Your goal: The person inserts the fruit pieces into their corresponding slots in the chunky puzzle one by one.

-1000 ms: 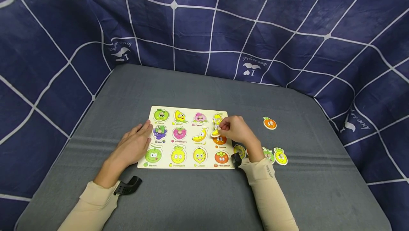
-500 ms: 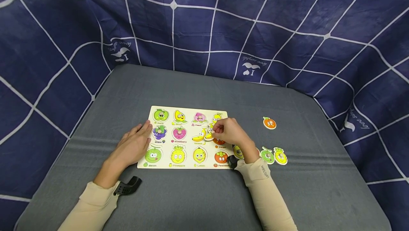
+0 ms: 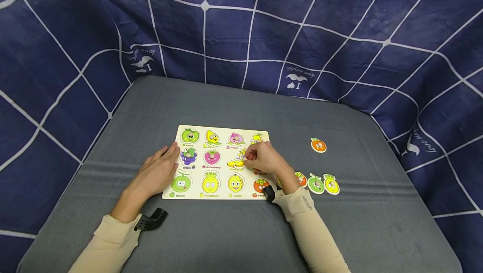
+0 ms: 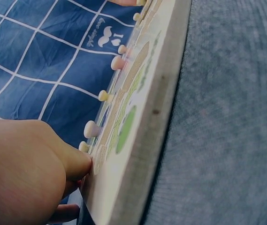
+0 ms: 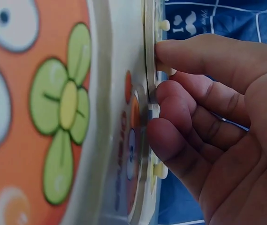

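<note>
A pale fruit puzzle board (image 3: 222, 185) lies on the grey table. My left hand (image 3: 156, 172) rests along its left edge, thumb against the board in the left wrist view. My right hand (image 3: 266, 158) pinches the small knob (image 5: 167, 69) of a banana puzzle piece (image 3: 241, 155). That piece lies over the board's printed banana, its right end hidden behind my fingers. Whether it sits flush in its recess I cannot tell. Knobbed pieces, among them grape (image 3: 188, 156), strawberry (image 3: 212, 157) and peach (image 3: 236, 139), sit in the upper rows.
To the right lie loose pieces: an orange (image 3: 318, 145), a melon (image 3: 315, 184), a pineapple (image 3: 331, 184) and a red one (image 3: 300, 179). A yellow one is mostly hidden behind my right wrist. Blue gridded cloth (image 3: 230, 25) hangs around the table.
My right hand has moved left with the banana piece, from the board's right column to the printed banana. My left hand has stayed in place.
</note>
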Available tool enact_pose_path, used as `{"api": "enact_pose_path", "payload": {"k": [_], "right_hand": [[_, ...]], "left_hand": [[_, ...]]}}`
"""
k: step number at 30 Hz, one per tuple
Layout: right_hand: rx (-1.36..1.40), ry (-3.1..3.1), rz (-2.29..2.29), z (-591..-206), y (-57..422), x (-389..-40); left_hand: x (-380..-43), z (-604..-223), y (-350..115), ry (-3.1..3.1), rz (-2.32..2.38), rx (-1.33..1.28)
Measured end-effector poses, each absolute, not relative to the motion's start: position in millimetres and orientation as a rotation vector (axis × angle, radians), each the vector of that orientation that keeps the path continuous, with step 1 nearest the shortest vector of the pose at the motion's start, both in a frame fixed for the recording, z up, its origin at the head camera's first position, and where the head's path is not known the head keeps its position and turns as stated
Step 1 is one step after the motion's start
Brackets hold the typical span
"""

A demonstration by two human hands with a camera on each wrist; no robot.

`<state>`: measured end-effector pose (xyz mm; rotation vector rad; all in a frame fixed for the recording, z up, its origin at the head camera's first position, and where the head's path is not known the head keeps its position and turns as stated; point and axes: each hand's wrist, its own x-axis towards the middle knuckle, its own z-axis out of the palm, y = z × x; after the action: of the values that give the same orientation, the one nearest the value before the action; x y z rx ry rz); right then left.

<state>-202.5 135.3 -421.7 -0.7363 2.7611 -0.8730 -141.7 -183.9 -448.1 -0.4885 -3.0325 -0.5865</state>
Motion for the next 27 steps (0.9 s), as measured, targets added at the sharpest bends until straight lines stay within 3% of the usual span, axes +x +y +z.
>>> {"api": "enact_pose_path", "payload": {"k": [27], "right_hand": [[-0.807, 2.786, -0.871, -426.5, 119.4, -202.2]], "left_hand": [[-143.6, -448.8, -183.4, -3.068, -0.604, -0.475]]}}
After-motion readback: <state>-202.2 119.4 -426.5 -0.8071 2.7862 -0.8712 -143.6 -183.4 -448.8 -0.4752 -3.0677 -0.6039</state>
